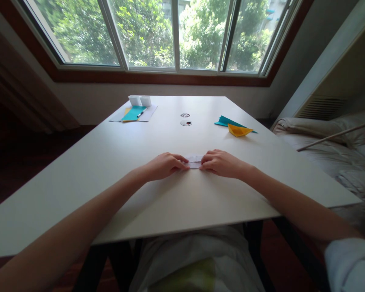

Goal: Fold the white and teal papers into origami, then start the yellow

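Observation:
Between my hands, low over the near middle of the white table, is a small folded piece of white paper (194, 162). A crease or layered edge runs across it. My left hand (168, 165) pinches its left end, thumb and fingers closed on the paper. From the other side, my right hand (218, 163) grips the right end with curled fingers. Both ends of the paper are hidden under the fingertips. Beyond my right hand sit a yellow folded paper boat (239, 130) and a teal paper plane (228, 121).
On the white table (134, 150), at the far left, lie teal sheets (134, 113) over yellow and white paper, with a pen (141, 112) on top. Two small white containers (140, 101) stand behind them. Two round discs (185, 123) are at the table's middle. A cushioned seat (316, 138) flanks the right edge.

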`<state>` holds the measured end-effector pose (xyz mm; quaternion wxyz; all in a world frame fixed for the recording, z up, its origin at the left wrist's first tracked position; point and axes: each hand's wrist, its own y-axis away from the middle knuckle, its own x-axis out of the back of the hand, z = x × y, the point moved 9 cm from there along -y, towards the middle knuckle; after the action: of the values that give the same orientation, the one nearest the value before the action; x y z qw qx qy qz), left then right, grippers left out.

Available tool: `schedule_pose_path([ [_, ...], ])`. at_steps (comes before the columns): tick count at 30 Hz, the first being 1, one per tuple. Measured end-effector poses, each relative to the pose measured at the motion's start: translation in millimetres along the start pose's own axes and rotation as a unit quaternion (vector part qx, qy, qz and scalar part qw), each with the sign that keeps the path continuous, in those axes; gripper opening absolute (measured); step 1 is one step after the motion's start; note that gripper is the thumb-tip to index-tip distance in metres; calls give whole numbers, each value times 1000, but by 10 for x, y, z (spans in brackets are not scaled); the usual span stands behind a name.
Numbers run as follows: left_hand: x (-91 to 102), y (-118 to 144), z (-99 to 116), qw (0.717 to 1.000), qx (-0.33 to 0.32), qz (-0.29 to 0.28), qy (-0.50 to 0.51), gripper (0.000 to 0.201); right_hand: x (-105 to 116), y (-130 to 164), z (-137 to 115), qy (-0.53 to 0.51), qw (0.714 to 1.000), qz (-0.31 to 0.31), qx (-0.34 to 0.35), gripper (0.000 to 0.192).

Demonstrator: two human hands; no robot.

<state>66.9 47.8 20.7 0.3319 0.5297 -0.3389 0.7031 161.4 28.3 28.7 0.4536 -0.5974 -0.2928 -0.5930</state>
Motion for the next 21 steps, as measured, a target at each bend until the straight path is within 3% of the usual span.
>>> schedule_pose_path([
  [9, -23, 28, -52, 998, -19, -15, 52, 30, 64, 92, 121, -68, 997, -19, -33, 19],
  [14, 7, -19, 1, 998, -16, 44, 52, 23, 63, 57, 131, -48, 998, -5, -51, 16],
  [18, 10, -97, 76, 995, 20, 95, -3, 19, 57, -3, 248, -29, 988, 54, -139, 28],
  [21, 1, -129, 107, 991, 44, 122, -15, 19, 8, -19, 338, -55, 975, 91, -193, 21],
])
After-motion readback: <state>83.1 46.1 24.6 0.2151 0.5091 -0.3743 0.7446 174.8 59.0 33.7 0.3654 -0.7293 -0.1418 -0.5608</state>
